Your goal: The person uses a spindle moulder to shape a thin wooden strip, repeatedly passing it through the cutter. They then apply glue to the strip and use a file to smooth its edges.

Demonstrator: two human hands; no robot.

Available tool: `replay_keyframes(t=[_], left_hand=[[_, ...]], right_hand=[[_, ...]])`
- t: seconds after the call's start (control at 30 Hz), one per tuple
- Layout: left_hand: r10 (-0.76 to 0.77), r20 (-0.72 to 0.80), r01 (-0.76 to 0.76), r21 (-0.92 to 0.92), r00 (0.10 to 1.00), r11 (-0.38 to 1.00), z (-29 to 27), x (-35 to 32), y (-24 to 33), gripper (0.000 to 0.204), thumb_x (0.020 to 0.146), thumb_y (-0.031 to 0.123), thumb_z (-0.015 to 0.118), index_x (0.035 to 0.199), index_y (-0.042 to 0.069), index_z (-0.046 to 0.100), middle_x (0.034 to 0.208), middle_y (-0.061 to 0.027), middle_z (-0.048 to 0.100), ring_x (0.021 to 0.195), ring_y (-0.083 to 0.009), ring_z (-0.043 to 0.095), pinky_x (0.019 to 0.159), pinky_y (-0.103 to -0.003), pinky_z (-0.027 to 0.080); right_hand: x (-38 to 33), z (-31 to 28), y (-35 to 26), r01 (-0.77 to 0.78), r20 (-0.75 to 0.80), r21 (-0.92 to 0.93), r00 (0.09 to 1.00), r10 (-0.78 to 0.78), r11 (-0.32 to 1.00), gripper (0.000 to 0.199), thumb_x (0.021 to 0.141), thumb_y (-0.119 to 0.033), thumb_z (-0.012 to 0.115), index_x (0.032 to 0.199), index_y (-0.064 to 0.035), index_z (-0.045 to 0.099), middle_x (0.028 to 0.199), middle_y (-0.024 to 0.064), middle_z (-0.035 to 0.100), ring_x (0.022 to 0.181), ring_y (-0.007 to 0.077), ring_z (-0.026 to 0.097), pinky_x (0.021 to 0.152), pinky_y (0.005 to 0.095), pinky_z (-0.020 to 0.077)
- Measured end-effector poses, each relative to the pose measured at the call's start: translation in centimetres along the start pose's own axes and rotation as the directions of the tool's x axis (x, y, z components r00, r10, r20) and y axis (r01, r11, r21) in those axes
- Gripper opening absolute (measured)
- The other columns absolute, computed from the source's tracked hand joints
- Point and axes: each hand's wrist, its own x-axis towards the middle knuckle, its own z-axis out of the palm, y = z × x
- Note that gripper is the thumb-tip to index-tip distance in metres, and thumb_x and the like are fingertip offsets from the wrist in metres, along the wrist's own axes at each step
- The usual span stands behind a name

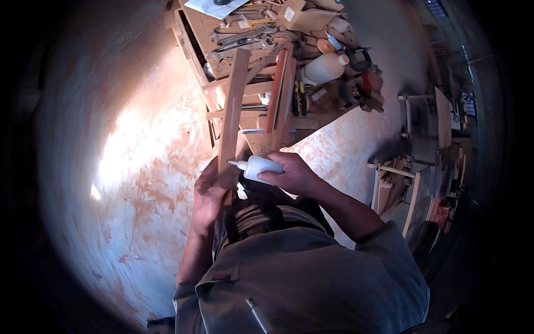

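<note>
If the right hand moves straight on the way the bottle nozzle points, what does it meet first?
Probably the wooden slat held by the left hand: the nozzle of the white bottle in the right hand points left at it, though depth is unclear.

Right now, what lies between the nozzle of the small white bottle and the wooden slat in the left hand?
Nothing. In the head view the small white bottle in the right hand points its nozzle straight at the wooden slat gripped by the left hand; the tip nearly touches the wood.

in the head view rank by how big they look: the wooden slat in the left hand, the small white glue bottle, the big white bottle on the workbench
1. wooden slat, clearly the longest.
2 and 3. small white glue bottle and big white bottle look about alike; the glue bottle is nearer the camera and partly covered by the right hand, so no ranking.
</note>
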Motion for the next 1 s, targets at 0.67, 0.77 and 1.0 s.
replay_keyframes(t=[0.67, 0.77, 1.0], left_hand=[[0.133, -0.068, -0.126, 0.093, 0.989, 0.988, -1.1, 1.1, 0.3, 0.047, 0.081, 0.030, 0.073, 0.112, -0.001, 0.054, 0.095, -0.0126, 0.063, 0.063, -0.0135, 0.060, 0.049, -0.023, 0.048], [0.146, -0.167, -0.113, 0.190, 0.975, 0.975, -0.6, 1.2, 0.2, 0.055, 0.083, 0.041, 0.069, 0.111, -0.003, 0.054, 0.096, -0.0130, 0.061, 0.065, -0.0134, 0.059, 0.049, -0.023, 0.046], [0.095, -0.301, -0.089, 0.035, 0.949, 0.995, 2.6, 2.3, -0.8, 0.044, 0.083, 0.033, 0.069, 0.112, 0.003, 0.055, 0.089, -0.0115, 0.065, 0.063, -0.0166, 0.063, 0.046, -0.023, 0.050]], right_hand=[[-1.2, -4.9, 15.3, 0.127, -0.475, 0.529, 0.864, 0.169, 0.839, 0.036, 0.080, -0.014, 0.070, 0.113, -0.0043, 0.059, 0.102, 0.0086, 0.062, 0.095, 0.0150, 0.058, 0.080, 0.0295, 0.0484], [-0.4, -9.8, 18.0, 0.011, -0.706, 0.205, 0.694, 0.140, 0.979, 0.031, 0.077, -0.015, 0.072, 0.105, -0.0038, 0.064, 0.095, 0.0077, 0.058, 0.088, 0.0188, 0.059, 0.076, 0.0306, 0.0478], [3.4, -14.4, 27.8, -0.129, -0.860, 0.088, 0.490, 0.141, 0.988, 0.031, 0.080, -0.013, 0.070, 0.108, -0.0025, 0.060, 0.096, 0.0095, 0.057, 0.085, 0.0204, 0.060, 0.075, 0.0311, 0.0487]])
